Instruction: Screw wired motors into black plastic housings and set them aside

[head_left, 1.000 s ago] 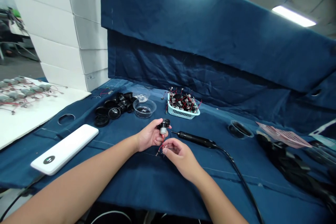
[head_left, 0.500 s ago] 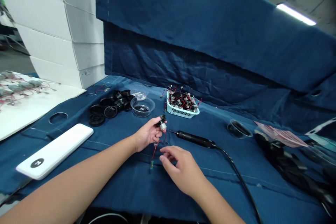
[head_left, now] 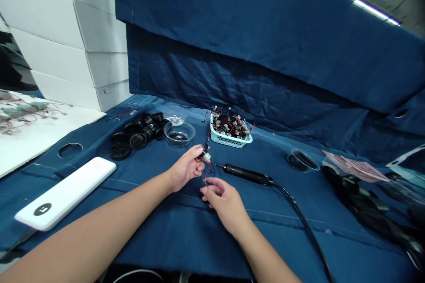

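Observation:
My left hand (head_left: 186, 169) is closed on a small silver motor (head_left: 206, 157) with a black part at its top end. Thin red wires (head_left: 210, 170) hang from the motor's lower end. My right hand (head_left: 226, 201) has thumb and index finger pinched around those wires, below and to the right of the motor. The small green piece at the wires' end is hidden by the right hand. Just right of both hands lies a black electric screwdriver (head_left: 247, 174), its tip pointing left toward the motor.
Behind the hands stand a light-blue basket (head_left: 231, 141) of wired motors and a clear bowl (head_left: 179, 141) of small dark pieces. Black round caps (head_left: 138, 140) are piled on the left, near a white oblong device (head_left: 66, 192). A pink perforated tray (head_left: 357, 166) sits right.
My right hand has closed its fingers on the red wires, which hung free before. The green end piece has gone out of sight. My left hand keeps the motor in nearly the same place.

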`<state>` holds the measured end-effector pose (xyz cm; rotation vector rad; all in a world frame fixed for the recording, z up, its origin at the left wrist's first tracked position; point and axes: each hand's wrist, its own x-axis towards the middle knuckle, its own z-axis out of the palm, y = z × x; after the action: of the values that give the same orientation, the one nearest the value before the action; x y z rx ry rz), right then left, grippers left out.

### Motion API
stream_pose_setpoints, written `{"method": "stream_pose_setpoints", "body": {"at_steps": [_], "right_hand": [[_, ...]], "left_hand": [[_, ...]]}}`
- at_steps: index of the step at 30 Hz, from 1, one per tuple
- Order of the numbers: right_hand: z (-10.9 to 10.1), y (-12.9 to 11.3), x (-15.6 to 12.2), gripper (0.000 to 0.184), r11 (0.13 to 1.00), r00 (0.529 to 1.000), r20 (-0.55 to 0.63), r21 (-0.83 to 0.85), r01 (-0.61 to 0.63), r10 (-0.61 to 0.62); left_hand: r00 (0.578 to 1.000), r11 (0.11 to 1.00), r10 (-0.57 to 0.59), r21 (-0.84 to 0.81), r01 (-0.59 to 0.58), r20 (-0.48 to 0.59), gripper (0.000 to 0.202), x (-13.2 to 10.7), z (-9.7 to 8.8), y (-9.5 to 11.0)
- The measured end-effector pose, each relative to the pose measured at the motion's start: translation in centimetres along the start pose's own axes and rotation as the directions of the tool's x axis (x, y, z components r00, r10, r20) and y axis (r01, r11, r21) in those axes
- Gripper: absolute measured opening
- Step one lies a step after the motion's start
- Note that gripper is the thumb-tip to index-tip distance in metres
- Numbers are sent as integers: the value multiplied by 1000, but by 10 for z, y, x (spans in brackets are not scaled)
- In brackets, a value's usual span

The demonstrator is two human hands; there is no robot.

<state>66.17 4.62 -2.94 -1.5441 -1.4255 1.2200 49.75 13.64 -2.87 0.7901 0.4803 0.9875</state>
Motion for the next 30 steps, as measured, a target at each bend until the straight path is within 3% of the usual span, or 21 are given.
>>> {"method": "stream_pose_setpoints", "body": {"at_steps": [5,9,14,18,21,23,30], "right_hand": [[-28,-26,-6,26,997,998,36,-48,53,-52],[-63,-48,-3,23,966,979,83,-165,197,-186],[-92,-29,32,22,934,941,150,-150,325,-303],[-89,-4,44,22,908,919,193,-182,378,-344],[-77,0,37,12,853,888,210,-258,454,-409],[-69,-1,31,17,797,856,189,-312,518,-482],[-60,8,39,50,512,637,169,-459,726,-752]], "left_hand": [[999,1000,-16,25,17,-49,62,5,-4,-2],[996,998,-65,12,66,-64,61,6,-5,-2],[989,990,-134,-38,132,-54,62,4,-5,2],[983,981,-179,-85,174,-50,63,2,-7,5],[976,973,-216,-94,213,-30,63,1,-7,4],[972,969,-236,-85,234,-7,62,-1,-6,3],[934,935,-352,-18,354,67,68,-3,-7,1]]}}
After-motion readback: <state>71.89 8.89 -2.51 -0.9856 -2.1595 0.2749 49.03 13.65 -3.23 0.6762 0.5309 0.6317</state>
